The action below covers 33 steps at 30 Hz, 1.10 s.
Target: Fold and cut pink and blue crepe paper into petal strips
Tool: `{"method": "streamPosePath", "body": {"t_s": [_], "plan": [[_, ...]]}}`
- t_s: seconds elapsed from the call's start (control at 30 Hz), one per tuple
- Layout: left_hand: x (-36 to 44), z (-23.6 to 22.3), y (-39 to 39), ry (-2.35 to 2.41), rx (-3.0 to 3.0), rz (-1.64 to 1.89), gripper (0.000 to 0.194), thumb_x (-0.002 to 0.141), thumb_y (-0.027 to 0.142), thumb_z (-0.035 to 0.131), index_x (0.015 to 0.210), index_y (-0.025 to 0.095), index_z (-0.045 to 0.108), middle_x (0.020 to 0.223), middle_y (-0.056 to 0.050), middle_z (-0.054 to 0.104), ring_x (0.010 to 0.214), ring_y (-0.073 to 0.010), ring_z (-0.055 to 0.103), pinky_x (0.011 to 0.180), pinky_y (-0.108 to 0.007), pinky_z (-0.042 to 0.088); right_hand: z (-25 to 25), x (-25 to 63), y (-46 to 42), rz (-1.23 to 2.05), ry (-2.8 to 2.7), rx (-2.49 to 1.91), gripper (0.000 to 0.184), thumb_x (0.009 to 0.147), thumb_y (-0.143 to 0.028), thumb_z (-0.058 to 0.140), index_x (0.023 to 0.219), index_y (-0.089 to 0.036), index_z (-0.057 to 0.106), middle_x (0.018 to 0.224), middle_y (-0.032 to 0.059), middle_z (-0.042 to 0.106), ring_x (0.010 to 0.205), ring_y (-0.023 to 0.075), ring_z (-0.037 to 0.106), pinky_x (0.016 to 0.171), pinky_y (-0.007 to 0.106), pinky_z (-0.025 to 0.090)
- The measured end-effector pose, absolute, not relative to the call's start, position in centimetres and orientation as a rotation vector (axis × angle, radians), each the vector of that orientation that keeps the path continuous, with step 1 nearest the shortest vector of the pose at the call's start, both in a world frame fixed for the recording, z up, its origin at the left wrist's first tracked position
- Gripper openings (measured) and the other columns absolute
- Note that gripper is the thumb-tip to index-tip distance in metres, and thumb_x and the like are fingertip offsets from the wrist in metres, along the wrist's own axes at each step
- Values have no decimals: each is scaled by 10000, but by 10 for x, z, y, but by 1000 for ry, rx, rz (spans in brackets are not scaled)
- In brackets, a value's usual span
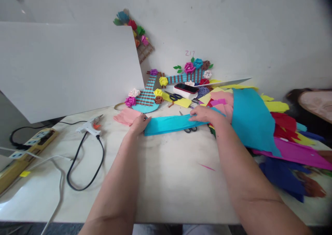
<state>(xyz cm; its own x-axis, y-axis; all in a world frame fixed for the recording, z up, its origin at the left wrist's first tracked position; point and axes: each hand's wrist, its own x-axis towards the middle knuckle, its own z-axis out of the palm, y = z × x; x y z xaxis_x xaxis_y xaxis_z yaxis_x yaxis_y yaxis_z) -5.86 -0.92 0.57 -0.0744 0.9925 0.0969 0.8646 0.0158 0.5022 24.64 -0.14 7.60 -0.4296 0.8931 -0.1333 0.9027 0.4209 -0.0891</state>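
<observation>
A long folded strip of turquoise paper (171, 123) lies across the white table (166, 179). My left hand (140, 123) grips its left end, fingers curled round the edge. My right hand (203, 114) presses down on its right part, fingers bent and pinching the paper. A larger turquoise sheet (250, 119) continues from the strip to the right, over my right forearm. Black-handled scissors (190, 128) lie partly under the strip, just below my right hand. A pink paper piece (127, 116) lies beside my left hand.
A heap of coloured paper sheets (293, 141) covers the table's right side. A white glue gun (89, 126) with a black cord and a power strip (38, 140) lie at the left. Paper-flower crafts (147, 96), a phone (186, 88), blue scissors (175, 97) and a white board (67, 65) stand behind.
</observation>
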Motion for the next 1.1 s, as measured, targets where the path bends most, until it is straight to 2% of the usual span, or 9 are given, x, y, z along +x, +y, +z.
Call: {"method": "streamPosePath", "body": {"t_s": [0.23,0.47,0.53,0.7,0.8,0.87,1.1], "plan": [[-59,7,-9,2055,1925,573,350,811,484,406,876,188,582,925,-85,655,859,-217,596,704,-279,426,74,251,1,-87,2475,1737,284,751,-436,519,761,-188,659,726,45,621,630,153,534,523,238,314],[-57,9,-9,2079,1902,562,340,811,469,410,886,188,586,954,-96,652,893,-235,595,716,-305,438,70,253,-2,-101,2369,1879,255,767,-397,532,849,-203,675,871,75,664,749,184,586,585,240,356],[-57,8,-9,2078,1881,580,337,808,467,413,887,187,583,939,-96,651,836,-232,608,665,-297,447,67,255,-1,-101,2367,1887,244,769,-371,533,891,-213,673,922,71,664,792,196,591,609,250,368],[-58,5,-10,2021,1770,630,379,793,514,413,918,193,570,866,-76,649,522,-169,584,494,-265,431,66,257,1,-100,2333,1936,281,781,-253,492,1005,-218,659,1048,92,639,899,236,581,670,289,393],[-59,5,-10,1998,1746,627,391,790,521,418,927,190,573,860,-73,650,472,-154,563,463,-258,420,69,257,-2,-94,2312,1966,324,785,-197,461,1048,-217,649,1078,107,630,905,244,581,686,299,398],[-60,5,-10,2008,1756,609,386,792,514,420,919,186,578,852,-74,653,495,-160,572,467,-255,416,71,258,-4,-94,2295,1981,342,789,-198,452,1077,-222,636,1066,114,633,888,249,584,684,305,401],[-58,10,-12,2090,1882,591,335,793,476,437,848,184,591,897,-90,662,812,-220,615,640,-264,428,73,264,-4,-88,2268,2028,407,757,-182,475,1140,-229,605,1065,116,635,868,252,593,735,331,410]]}}
